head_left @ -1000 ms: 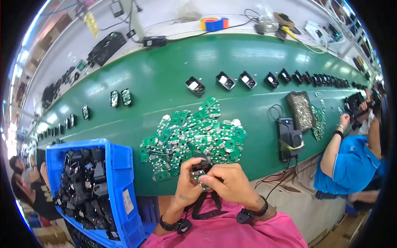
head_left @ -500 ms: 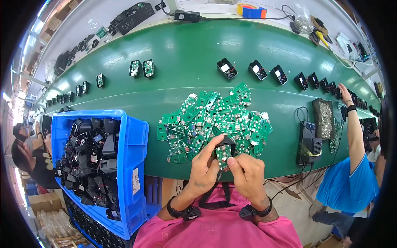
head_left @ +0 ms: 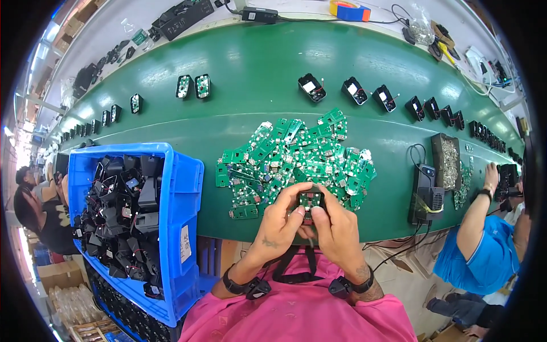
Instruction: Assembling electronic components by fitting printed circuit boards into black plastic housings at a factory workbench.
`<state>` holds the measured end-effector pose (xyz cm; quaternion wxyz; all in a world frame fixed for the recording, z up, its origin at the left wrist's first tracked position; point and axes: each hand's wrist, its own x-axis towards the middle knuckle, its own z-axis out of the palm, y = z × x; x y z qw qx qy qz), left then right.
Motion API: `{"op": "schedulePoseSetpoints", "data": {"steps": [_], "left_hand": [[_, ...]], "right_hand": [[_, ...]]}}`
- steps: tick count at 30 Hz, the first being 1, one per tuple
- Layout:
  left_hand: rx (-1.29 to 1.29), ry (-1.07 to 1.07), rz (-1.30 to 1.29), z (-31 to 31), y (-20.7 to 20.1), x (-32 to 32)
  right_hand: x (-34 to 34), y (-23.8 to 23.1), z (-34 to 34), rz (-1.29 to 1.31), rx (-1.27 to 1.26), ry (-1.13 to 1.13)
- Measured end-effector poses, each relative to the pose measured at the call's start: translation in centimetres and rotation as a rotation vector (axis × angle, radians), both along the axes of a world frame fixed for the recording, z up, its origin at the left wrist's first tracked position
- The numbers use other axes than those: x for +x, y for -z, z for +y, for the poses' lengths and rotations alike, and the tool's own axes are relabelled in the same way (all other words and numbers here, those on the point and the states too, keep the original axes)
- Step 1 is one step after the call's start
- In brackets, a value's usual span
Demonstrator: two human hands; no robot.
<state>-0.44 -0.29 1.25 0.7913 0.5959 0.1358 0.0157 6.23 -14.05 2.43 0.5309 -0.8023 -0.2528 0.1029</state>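
Both hands grip a small black plastic housing [head_left: 310,199] just in front of a pile of loose circuit boards. A green circuit board [head_left: 309,207] sits in the housing's open top, partly covered by my thumbs. My left hand [head_left: 281,219] wraps the left side, its thumb on the board's lower part. From the right, my right hand [head_left: 338,224] closes round the other side, with its thumb also on the board. Beyond them the heap of green circuit boards [head_left: 273,157] spreads over the table.
A blue crate [head_left: 185,171] full of black housings stands at the left. Across the green table [head_left: 239,62] runs a row of housings [head_left: 311,87], some with boards [head_left: 203,86] fitted. A black power unit [head_left: 426,194] and a tray of small metal parts [head_left: 446,162] lie right, near a co-worker's arm [head_left: 477,214].
The circuit board, tilted and sticking out of the housing before, now sits down in it. My right hand has shifted up round the housing's side. The co-worker's arm has drawn back from the row.
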Motion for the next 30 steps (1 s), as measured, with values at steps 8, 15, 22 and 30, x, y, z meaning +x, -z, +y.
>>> {"op": "schedulePoseSetpoints", "data": {"steps": [8, 15, 22, 30], "left_hand": [[0.159, -0.053, -0.122, -0.4, 0.1, 0.2], [0.247, -0.136, -0.152, 0.2, -1.2, 1.0], [0.433, -0.190, -0.195, 0.3, -1.4, 1.7], [0.058, -0.066, -0.033, 3.4, -2.9, 3.7]], "right_hand": [[-0.4, 0.7, 0.8, 0.013, 0.069, 0.047], [0.9, -0.9, 2.6, 0.048, 0.113, 0.005], [1.1, -0.2, 3.0, 0.089, 0.208, 0.040], [3.8, 0.4, 4.2, 0.060, 0.125, -0.035]]}}
